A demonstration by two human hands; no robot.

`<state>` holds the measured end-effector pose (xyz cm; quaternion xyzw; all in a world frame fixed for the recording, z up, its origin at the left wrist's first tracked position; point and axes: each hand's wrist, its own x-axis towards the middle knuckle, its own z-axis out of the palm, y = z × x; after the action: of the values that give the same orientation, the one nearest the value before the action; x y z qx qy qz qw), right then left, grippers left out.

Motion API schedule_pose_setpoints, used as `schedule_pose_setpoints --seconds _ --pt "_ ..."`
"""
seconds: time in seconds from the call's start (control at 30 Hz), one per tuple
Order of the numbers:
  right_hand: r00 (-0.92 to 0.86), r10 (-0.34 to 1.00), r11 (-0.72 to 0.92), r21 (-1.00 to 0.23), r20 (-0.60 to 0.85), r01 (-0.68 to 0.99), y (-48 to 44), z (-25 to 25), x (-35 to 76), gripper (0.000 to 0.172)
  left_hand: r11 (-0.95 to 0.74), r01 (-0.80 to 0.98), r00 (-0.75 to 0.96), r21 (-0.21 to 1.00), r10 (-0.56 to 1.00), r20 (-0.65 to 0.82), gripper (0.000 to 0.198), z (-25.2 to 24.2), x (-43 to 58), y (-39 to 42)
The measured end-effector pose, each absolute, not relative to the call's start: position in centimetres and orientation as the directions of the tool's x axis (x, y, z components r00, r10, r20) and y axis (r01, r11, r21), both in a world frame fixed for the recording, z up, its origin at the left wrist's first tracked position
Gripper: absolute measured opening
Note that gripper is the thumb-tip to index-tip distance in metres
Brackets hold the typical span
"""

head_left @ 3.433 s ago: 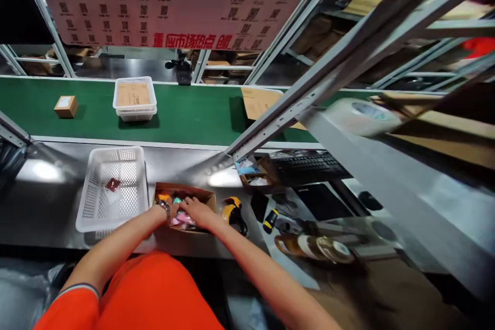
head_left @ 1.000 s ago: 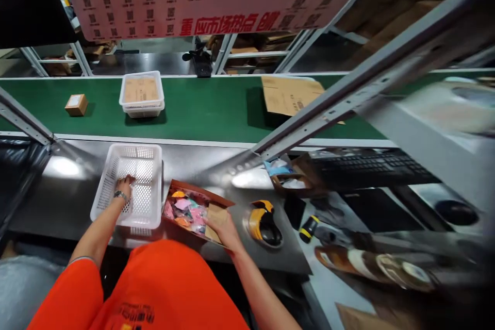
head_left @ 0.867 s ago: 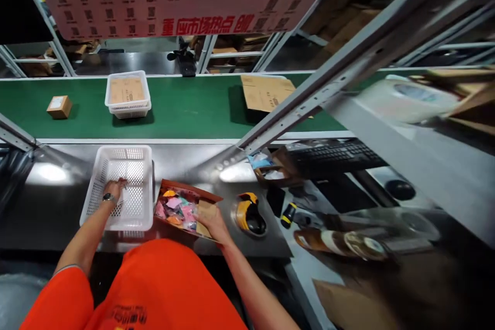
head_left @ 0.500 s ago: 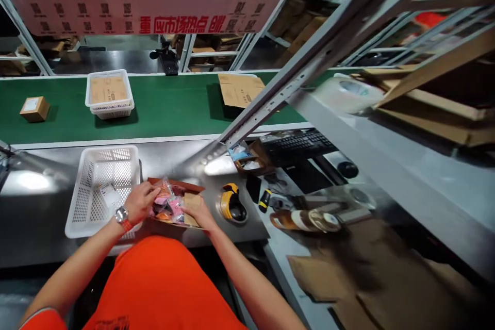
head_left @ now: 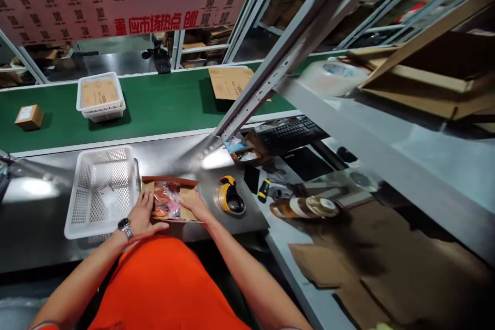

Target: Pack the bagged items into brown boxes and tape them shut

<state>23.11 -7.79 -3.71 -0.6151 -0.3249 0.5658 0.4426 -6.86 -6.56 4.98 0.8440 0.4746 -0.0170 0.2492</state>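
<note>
An open cardboard box (head_left: pixel 170 219) stands on the metal bench in front of me, filled with small items in clear plastic bags (head_left: pixel 167 200). My left hand (head_left: pixel 141 219) lies against the box's left flap, its fingers stretched out and its thumb spread towards the front edge. At the other end, my right hand (head_left: pixel 198 208) holds the right flap and side, with the thumb on the inside. Just left of the box is a white perforated basket (head_left: pixel 83 219), and a small labelled packet (head_left: pixel 107 195) lies in it.
A yellow and black tape dispenser (head_left: pixel 231 197) stands right of the box. Behind the bench runs a green conveyor (head_left: pixel 162 103) with a stacked white basket (head_left: pixel 101 97) and cartons. A slanted metal post (head_left: pixel 255 95), a keyboard (head_left: pixel 290 134) and a shelf (head_left: pixel 406 149) are on the right.
My left hand has moved off the bagged items, down and left to the box's left flap, which now shows folded inward. My right hand remains at the right flap. The view has shifted slightly.
</note>
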Motion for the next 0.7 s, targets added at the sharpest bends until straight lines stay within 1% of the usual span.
schedule_pose_setpoints --seconds 0.03,0.07,0.1,0.17,0.23,0.27,0.33,0.4,0.43,0.47,0.5,0.53,0.57,0.6,0.63,0.67,0.7 --pt "0.142 0.898 -0.402 -0.908 -0.416 -0.123 -7.8 -3.9 23.2 0.098 -0.442 0.811 0.557 0.383 0.785 -0.271 0.116 4.8 -6.5 -6.8" --pt "0.134 0.893 -0.410 -0.901 -0.429 -0.144 -7.8 -4.0 23.2 0.099 -0.455 0.813 0.557 0.362 0.789 -0.260 0.113 4.6 -6.1 -6.8" --pt "0.124 0.888 -0.423 -0.892 -0.443 -0.162 -7.9 -4.1 23.3 0.099 -0.466 0.814 0.556 0.347 0.798 -0.233 0.106 4.5 -5.8 -6.5" --pt "0.117 0.871 -0.452 -0.871 -0.477 -0.192 -8.0 -4.2 23.5 0.096 -0.476 0.810 0.548 0.341 0.823 -0.153 0.085 4.2 -5.4 -5.6" --pt "0.134 0.854 -0.470 -0.855 -0.503 -0.219 -8.1 -4.1 23.8 0.090 -0.445 0.817 0.505 0.367 0.859 -0.083 0.065 3.7 -5.1 -4.3" --pt "0.142 0.844 -0.477 -0.845 -0.517 -0.240 -8.2 -3.9 24.1 0.086 -0.407 0.828 0.461 0.386 0.886 -0.055 0.059 3.4 -4.9 -3.8" --pt "0.118 0.835 -0.488 -0.822 -0.538 -0.293 -8.0 -3.4 24.7 0.074 -0.306 0.853 0.340 0.422 0.940 -0.006 0.057 2.5 -4.3 -3.0" --pt "0.028 0.836 -0.511 -0.797 -0.548 -0.322 -7.6 -2.5 25.5 0.065 -0.228 0.861 0.234 0.455 0.971 0.044 0.059 1.5 -3.8 -2.9" --pt "0.005 0.844 -0.508 -0.803 -0.536 -0.311 -7.4 -2.1 25.8 0.063 -0.206 0.856 0.200 0.473 0.978 0.064 0.058 1.0 -3.6 -3.1" --pt "0.034 0.861 -0.481 -0.833 -0.508 -0.274 -7.2 -1.7 26.0 0.061 -0.192 0.847 0.177 0.495 0.981 0.078 0.057 0.5 -3.5 -3.3" --pt "0.128 0.881 -0.425 -0.881 -0.456 -0.209 -7.2 -1.3 26.0 0.060 -0.180 0.834 0.157 0.521 0.984 0.087 0.056 0.1 -3.4 -3.6" --pt "0.276 0.891 -0.343 -0.933 -0.360 -0.111 -7.3 -0.9 26.0 0.058 -0.163 0.818 0.133 0.552 0.987 0.094 0.057 -0.4 -3.3 -3.9" --pt "0.436 0.876 -0.238 -0.971 -0.206 0.020 -7.5 -0.5 25.7 0.055 -0.140 0.799 0.100 0.585 0.990 0.100 0.061 -0.8 -3.3 -4.1" --pt "0.545 0.838 -0.128 -0.977 -0.014 0.172 -7.8 -0.2 25.3 0.051 -0.110 0.778 0.058 0.619 0.993 0.104 0.069 -1.1 -3.4 -4.3" --pt "0.566 0.806 -0.019 -0.948 0.173 0.318 -8.2 0.1 24.7 0.045 -0.074 0.755 0.009 0.651 0.995 0.102 0.082 -1.4 -3.4 -4.4" --pt "0.493 0.807 0.097 -0.895 0.326 0.435 -8.5 0.4 24.0 0.036 -0.036 0.732 -0.038 0.680 0.995 0.094 0.096 -1.6 -3.4 -4.4" --pt "0.336 0.839 0.222 -0.832 0.429 0.508 -8.8 0.8 23.2 0.027 -0.001 0.709 -0.076 0.705 0.994 0.078 0.110 -1.8 -3.4 -4.4"
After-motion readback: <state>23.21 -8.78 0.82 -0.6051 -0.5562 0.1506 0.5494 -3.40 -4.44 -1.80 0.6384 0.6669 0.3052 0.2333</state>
